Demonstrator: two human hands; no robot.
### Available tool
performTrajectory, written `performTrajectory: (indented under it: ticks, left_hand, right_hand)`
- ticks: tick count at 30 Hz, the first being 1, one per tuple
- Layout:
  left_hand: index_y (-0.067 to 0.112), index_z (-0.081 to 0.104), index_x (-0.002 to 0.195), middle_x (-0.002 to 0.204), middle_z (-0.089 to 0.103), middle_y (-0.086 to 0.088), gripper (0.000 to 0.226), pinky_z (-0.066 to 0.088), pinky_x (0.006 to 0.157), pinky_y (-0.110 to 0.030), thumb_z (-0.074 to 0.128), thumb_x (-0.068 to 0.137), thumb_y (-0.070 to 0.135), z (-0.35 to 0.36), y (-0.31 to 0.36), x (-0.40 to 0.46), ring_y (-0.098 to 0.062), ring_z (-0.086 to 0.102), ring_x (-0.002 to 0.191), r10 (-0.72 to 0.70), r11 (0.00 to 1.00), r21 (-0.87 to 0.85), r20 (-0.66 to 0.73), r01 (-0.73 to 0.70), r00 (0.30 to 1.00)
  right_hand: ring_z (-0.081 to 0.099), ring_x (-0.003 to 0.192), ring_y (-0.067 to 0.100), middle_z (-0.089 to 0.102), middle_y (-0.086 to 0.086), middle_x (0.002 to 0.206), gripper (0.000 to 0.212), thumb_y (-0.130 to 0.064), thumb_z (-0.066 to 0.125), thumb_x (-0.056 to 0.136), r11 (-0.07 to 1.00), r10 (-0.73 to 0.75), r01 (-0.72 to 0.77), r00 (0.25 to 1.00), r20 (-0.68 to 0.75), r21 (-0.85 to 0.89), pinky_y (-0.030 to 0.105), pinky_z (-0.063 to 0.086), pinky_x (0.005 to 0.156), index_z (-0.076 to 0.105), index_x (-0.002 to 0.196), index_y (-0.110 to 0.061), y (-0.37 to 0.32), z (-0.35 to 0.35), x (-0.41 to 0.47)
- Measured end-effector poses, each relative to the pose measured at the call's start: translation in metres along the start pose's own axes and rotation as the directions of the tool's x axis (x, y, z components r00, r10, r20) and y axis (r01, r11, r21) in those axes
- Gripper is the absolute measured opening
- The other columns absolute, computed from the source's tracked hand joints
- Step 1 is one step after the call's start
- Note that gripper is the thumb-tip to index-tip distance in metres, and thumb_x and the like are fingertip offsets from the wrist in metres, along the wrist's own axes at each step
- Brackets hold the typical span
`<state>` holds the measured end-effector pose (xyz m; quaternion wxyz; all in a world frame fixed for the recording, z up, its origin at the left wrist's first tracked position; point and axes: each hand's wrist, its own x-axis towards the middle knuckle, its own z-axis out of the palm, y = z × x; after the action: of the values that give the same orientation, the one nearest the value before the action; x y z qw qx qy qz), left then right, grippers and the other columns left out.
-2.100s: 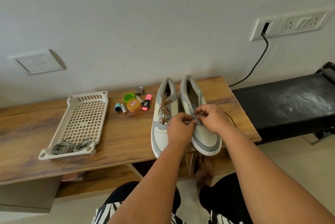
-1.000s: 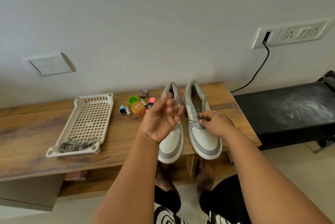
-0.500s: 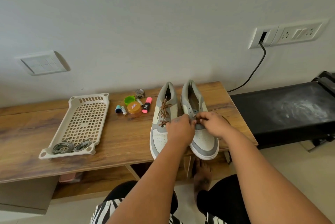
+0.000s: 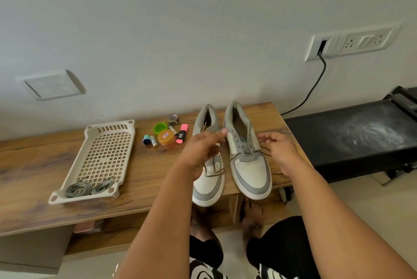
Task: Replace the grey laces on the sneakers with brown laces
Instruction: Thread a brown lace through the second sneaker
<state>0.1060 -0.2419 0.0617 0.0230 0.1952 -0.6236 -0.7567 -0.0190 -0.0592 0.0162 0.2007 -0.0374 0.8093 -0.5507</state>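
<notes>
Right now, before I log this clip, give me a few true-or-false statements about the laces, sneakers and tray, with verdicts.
1. The coiled grey laces lie in the perforated cream plastic tray. True.
2. The right-hand grey-and-white sneaker is laced to its top eyelets. False: the thin brown lace runs only through its lowest eyelets.
3. Both sneakers stand on the wooden table. True.
4. The pink highlighter lies inside the tray. False: it lies on the table beside the orange-lidded jar.
5. The left hand and right hand each pull a lace end. True.

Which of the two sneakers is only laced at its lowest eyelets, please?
The right sneaker: its brown lace crosses only near the toe, upper eyelets bare. The left sneaker, partly behind the left hand, shows lace up to the collar.
</notes>
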Motion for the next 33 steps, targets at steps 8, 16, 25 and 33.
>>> performTrajectory:
  ticks: [8, 16, 25, 33]
  left_hand:
    - [0.017, 0.057, 0.099, 0.098, 0.060, 0.000, 0.026, 0.046, 0.074, -0.029, 0.063, 0.093, 0.042, 0.044, -0.048, 0.030, -0.015, 0.056, 0.088, 0.161, 0.477, 0.879, -0.069, -0.016, 0.985]
    - [0.015, 0.058, 0.102, 0.101, 0.062, -0.005, 0.015, 0.044, 0.077, -0.032, 0.053, 0.100, 0.029, 0.043, -0.054, 0.033, -0.021, 0.056, 0.094, 0.196, 0.481, 0.876, -0.080, -0.025, 0.977]
    - [0.009, 0.060, 0.100, 0.092, 0.060, -0.006, 0.028, 0.047, 0.078, -0.033, 0.047, 0.102, 0.034, 0.047, -0.049, 0.032, -0.021, 0.056, 0.089, 0.118, 0.501, 0.864, -0.125, 0.050, 0.985]
    - [0.011, 0.066, 0.082, 0.094, 0.070, -0.006, 0.034, 0.049, 0.084, -0.037, 0.047, 0.102, 0.031, 0.046, 0.024, 0.000, -0.020, 0.061, 0.087, -0.088, 0.845, 0.512, -0.156, 0.156, 0.984]
  right_hand:
    - [0.054, 0.084, 0.008, 0.062, -0.008, 0.090, 0.013, -0.030, 0.073, 0.086, 0.876, -0.058, 0.100, 0.993, 0.102, -0.472, 0.026, 0.041, 0.069, 0.067, 0.091, -0.020, -0.009, -0.004, -0.009]
    - [0.054, 0.097, 0.020, 0.060, 0.005, 0.112, 0.028, -0.032, 0.043, 0.103, 0.791, 0.013, 0.072, 0.991, 0.134, -0.607, 0.033, 0.041, 0.079, 0.060, 0.118, -0.015, -0.014, -0.001, -0.007]
    - [0.055, 0.091, 0.017, 0.064, 0.004, 0.103, 0.022, -0.028, 0.042, 0.104, 0.794, 0.002, 0.069, 0.993, 0.115, -0.604, 0.031, 0.038, 0.070, 0.055, 0.115, -0.014, -0.022, -0.004, -0.009]
    - [0.055, 0.077, 0.014, 0.056, -0.001, 0.083, 0.024, -0.019, 0.047, 0.102, 0.776, 0.064, 0.070, 0.980, 0.188, -0.627, 0.032, 0.049, 0.077, 0.067, 0.114, -0.012, -0.052, -0.019, -0.033]
